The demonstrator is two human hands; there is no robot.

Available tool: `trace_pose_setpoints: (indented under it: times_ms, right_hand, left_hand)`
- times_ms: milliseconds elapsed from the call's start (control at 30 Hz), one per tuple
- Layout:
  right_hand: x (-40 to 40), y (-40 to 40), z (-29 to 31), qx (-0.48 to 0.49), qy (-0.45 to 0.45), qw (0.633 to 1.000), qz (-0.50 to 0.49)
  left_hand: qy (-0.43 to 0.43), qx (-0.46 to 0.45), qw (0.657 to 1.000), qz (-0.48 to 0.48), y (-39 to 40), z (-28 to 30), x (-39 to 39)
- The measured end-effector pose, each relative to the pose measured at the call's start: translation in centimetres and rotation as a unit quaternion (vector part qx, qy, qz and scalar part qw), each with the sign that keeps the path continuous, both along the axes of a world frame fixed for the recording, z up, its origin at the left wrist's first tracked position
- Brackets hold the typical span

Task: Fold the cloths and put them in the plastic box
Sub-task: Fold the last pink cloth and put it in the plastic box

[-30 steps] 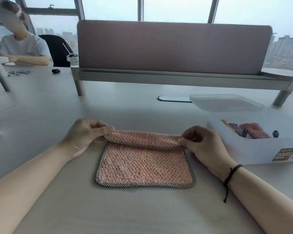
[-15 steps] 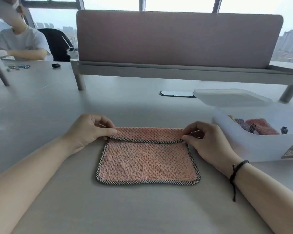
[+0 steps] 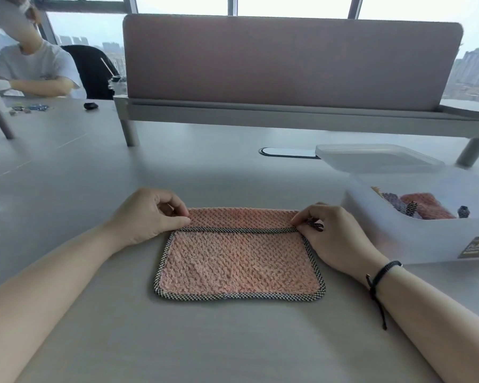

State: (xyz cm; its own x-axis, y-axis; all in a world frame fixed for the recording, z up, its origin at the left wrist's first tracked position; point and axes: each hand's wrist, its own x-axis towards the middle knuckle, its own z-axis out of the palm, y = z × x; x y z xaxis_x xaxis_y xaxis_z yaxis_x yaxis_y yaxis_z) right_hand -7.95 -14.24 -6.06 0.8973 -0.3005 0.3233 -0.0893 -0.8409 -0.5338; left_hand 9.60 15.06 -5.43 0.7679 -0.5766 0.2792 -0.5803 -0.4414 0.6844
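The pink cloth (image 3: 239,261) lies flat on the grey table (image 3: 205,341) at the centre of the frame, between the two hands. The left hand (image 3: 147,217) sits at the cloth's upper left corner, thumb and curled fingers pinching the folded-over edge. The right hand (image 3: 329,233) sits at the upper right corner and pinches the same edge, a black cord bracelet (image 3: 382,272) on its wrist. The cloth's far strip is folded toward the person, so its checkered black-and-white border runs straight across from hand to hand, just below the fold. The cloth is a textured pink weave, rectangular with rounded corners, trimmed all round in the same checkered binding. The plastic box (image 3: 426,239) stands at the right of the frame, just beside the right hand, with cloths inside; its lid (image 3: 371,158) lies behind it.
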Motion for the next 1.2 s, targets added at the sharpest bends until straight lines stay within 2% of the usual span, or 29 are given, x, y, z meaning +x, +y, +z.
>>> trace_pose_setpoints:
  times_ms: [67,167,200,233,333,400,467,633,700,800,867,933,1033,1200]
  right_hand:
    - [-0.2,0.3,0.2,-0.036,-0.027,0.999,-0.010]
    - [-1.1,1.6,1.6,-0.075,-0.167,0.983,0.016]
    - [-1.5,2.2,2.0,-0.075,-0.179,0.980,0.047]
    - [-1.9,2.7,2.2,-0.069,-0.158,0.981,0.088]
    - [-2.5,3.9,2.0,-0.055,0.000,0.978,0.203]
    - [-2.5,3.9,1.7,-0.082,0.062,0.967,0.232]
    - [-2.3,3.5,1.6,-0.095,0.086,0.965,0.227]
    - [-1.7,2.3,1.0,-0.104,0.068,0.973,0.197]
    - [-1.6,2.1,1.0,-0.108,0.055,0.975,0.185]
    - [-1.4,2.1,1.0,-0.126,0.029,0.975,0.182]
    - [-1.3,2.4,0.9,-0.130,0.003,0.974,0.188]
    - [-1.0,2.6,0.7,-0.135,-0.015,0.973,0.187]
    - [-0.8,2.6,0.5,-0.133,-0.024,0.974,0.180]
    - [-0.9,2.5,0.6,-0.113,0.007,0.976,0.184]
  left_hand:
    - [-0.047,0.028,0.999,-0.006,0.0,-0.2,0.2]
    - [-0.064,0.041,0.997,-0.023,-0.1,-0.2,0.1]
    - [-0.064,0.045,0.997,-0.028,-0.2,-0.2,0.1]
    - [-0.074,0.055,0.995,-0.029,-0.3,-0.2,0.1]
    - [-0.117,0.106,0.987,-0.019,-0.4,-0.7,0.3]
    - [-0.142,0.131,0.981,-0.003,-0.4,-0.9,0.3]
    - [-0.153,0.138,0.979,0.009,-0.5,-0.8,0.2]
    - [-0.191,0.120,0.974,0.036,-0.4,-0.8,0.4]
    - [-0.199,0.086,0.976,0.028,-0.5,-0.4,0.0]
    - [-0.164,0.020,0.984,-0.065,-1.0,0.9,-2.2]
    - [-0.143,0.026,0.975,-0.170,-1.5,1.4,-4.2]
    - [-0.145,0.064,0.962,-0.224,-2.1,1.5,-5.7]
    - [-0.150,0.110,0.955,-0.233,-2.8,1.2,-6.4]
    - [-0.171,0.094,0.961,-0.197,-2.6,0.9,-5.6]
